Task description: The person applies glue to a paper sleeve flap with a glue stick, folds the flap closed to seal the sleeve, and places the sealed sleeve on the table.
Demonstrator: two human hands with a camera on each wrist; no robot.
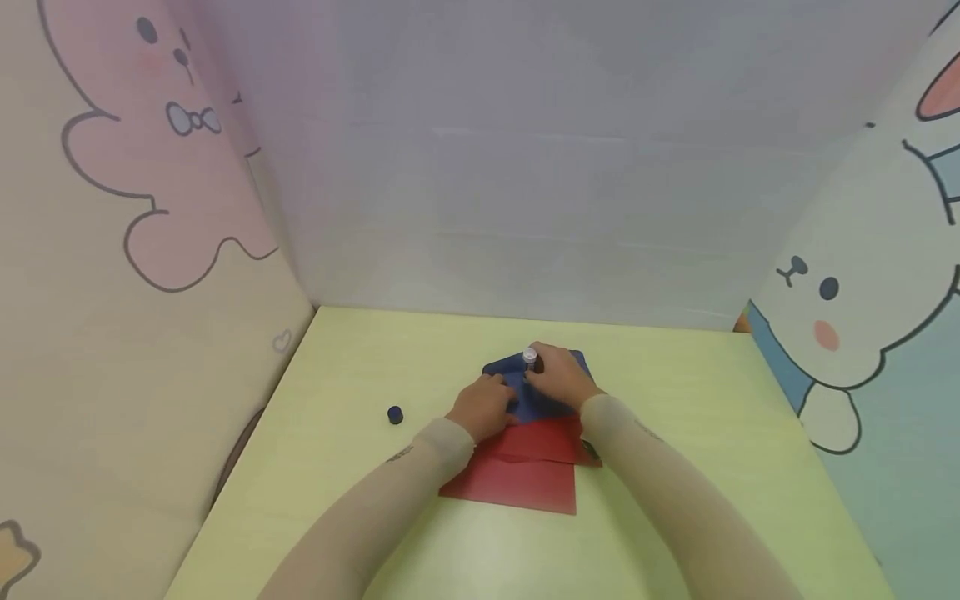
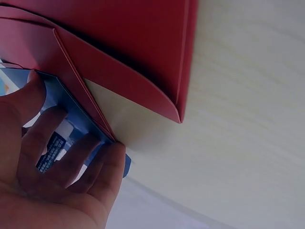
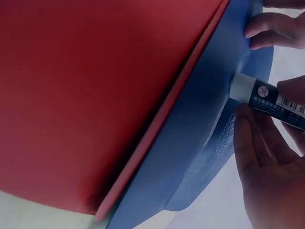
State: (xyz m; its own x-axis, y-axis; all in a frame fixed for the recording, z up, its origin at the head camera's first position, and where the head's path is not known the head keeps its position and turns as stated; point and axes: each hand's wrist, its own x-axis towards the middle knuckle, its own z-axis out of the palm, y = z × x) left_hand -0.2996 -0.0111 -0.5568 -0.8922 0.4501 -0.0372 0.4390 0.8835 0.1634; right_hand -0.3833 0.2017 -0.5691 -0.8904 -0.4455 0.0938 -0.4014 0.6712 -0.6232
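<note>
Soft glare pales the near table (image 1: pixel 457 550); wrist views look dimmer.

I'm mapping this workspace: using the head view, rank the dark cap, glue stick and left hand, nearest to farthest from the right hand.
1. Glue stick: gripped in the right hand.
2. Left hand: to the right hand's left.
3. Dark cap: farther left, on the yellow table.

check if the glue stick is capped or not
Uncapped: the glue stick meets the blue envelope with its white end bare, and a dark cap lies apart.
</note>
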